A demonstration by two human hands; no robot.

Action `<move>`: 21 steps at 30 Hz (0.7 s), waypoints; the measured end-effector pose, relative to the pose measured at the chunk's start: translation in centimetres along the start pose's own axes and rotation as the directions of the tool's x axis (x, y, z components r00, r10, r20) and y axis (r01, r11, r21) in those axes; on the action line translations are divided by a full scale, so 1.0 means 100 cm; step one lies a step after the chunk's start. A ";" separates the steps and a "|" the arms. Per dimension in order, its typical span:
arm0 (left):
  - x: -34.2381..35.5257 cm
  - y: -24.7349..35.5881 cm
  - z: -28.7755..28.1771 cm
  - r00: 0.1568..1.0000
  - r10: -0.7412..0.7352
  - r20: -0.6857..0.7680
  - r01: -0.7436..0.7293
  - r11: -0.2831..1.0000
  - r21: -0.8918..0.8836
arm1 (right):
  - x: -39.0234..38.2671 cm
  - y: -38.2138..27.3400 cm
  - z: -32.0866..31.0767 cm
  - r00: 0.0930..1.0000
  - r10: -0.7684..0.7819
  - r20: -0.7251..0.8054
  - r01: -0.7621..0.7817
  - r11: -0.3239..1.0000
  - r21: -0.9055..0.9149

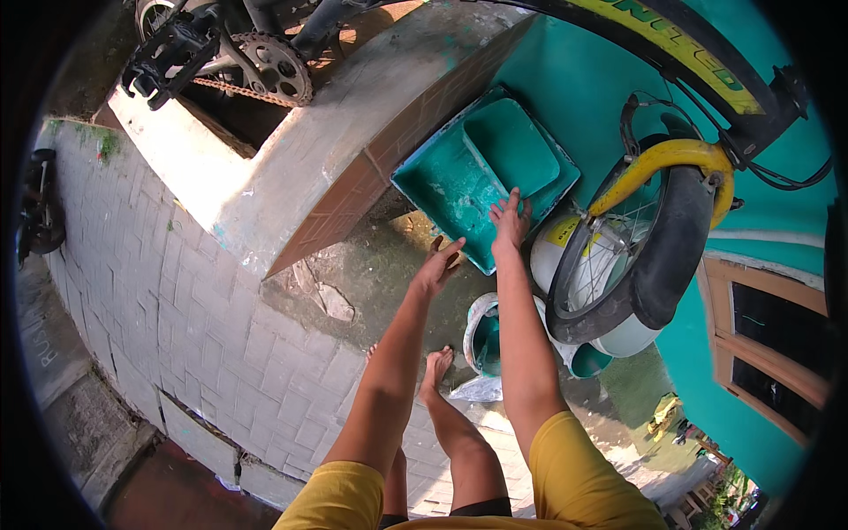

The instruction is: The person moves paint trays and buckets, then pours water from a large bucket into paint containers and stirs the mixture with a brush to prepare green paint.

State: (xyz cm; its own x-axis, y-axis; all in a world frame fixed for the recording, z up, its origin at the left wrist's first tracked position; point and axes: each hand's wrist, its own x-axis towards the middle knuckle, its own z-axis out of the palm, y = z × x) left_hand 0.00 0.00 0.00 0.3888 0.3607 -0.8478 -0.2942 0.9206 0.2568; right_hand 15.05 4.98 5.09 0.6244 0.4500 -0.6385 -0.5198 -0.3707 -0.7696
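Observation:
A teal rectangular paint tray (450,181) stands tilted against the wall ahead of me, its inside smeared with wet-looking paint. Its dark outer rim is splashed, and a raised divider parts the shallow floor from a smoother section. My left hand (436,265) is at the tray's near left edge, fingers spread; whether it touches the rim I cannot tell. Over the tray's near right part reaches my right hand (511,223), fingers stretched and slightly bent, with nothing visible in them. Below the tray stands a white bucket (473,322) with teal paint inside, partly hidden by my right forearm.
A bicycle wheel (579,309) with a yellow fork (671,159) leans close on the right, before white containers (543,265). A raised concrete ledge (309,150) lies left, with a bicycle chainring (274,71) above it. Paving (203,318) spreads left; a wood-framed window (760,327) is right.

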 end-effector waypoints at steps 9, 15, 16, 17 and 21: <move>0.028 0.012 0.000 0.978 0.118 0.170 -0.089 0.982 -0.166 | 0.046 0.006 0.004 0.999 -0.011 -0.030 0.012 0.999 0.036; -0.007 0.002 -0.012 0.980 0.111 0.164 -0.095 0.990 -0.104 | -0.004 0.006 -0.008 0.995 -0.068 -0.075 0.069 0.998 0.008; -0.021 -0.002 -0.018 0.983 0.115 0.141 -0.101 0.990 -0.100 | -0.020 0.003 -0.014 0.994 -0.089 -0.065 0.089 0.996 -0.011; -0.036 -0.007 -0.025 0.986 0.119 0.117 -0.109 0.990 -0.095 | -0.038 0.002 -0.019 0.995 -0.079 -0.055 0.078 0.997 -0.020; -0.104 -0.042 -0.073 0.995 0.096 0.033 -0.095 0.994 -0.051 | -0.129 0.010 -0.050 0.999 -0.038 0.016 0.039 0.999 -0.022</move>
State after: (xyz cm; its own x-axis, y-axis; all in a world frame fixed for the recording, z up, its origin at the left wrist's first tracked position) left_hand -9.18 -8.70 4.37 0.3870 0.4524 -0.8034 -0.3740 0.8735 0.3116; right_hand 9.36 -5.26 12.51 0.6342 0.4772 -0.6083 -0.4821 -0.3710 -0.7937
